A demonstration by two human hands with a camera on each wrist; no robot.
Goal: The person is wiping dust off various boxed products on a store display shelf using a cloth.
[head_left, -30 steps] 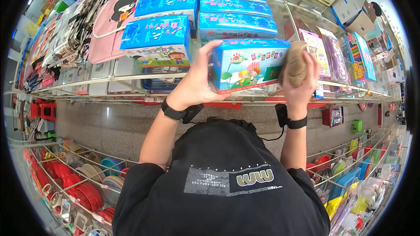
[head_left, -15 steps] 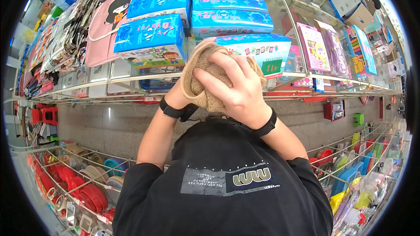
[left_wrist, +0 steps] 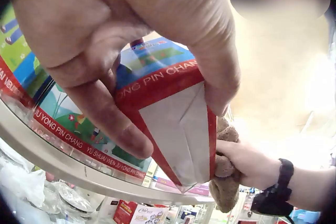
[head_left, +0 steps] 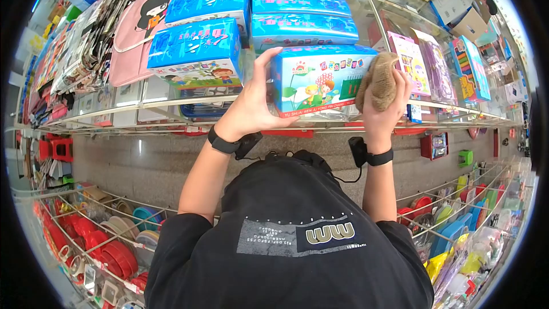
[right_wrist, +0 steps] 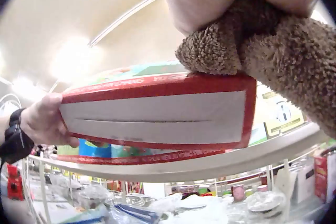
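A blue-topped printed box with cartoon children on its front is held up at the edge of the glass shelf. My left hand grips its left end, thumb along the lower front edge and fingers round the side. In the left wrist view, the thumb and fingers straddle the white, red-edged bottom of the box. My right hand clutches a bunched brown towel against the box's right end. The right wrist view has the fuzzy towel overlapping the box's front lower edge.
Rows of matching blue boxes stand behind, with a single one to the left. A pink bag lies farther left. Packaged goods sit to the right. The white shelf rail runs in front; another stocked rack is behind me.
The right hand and towel swept left across the box front to the left hand, then returned to the right end. The left hand keeps its grip on the box.
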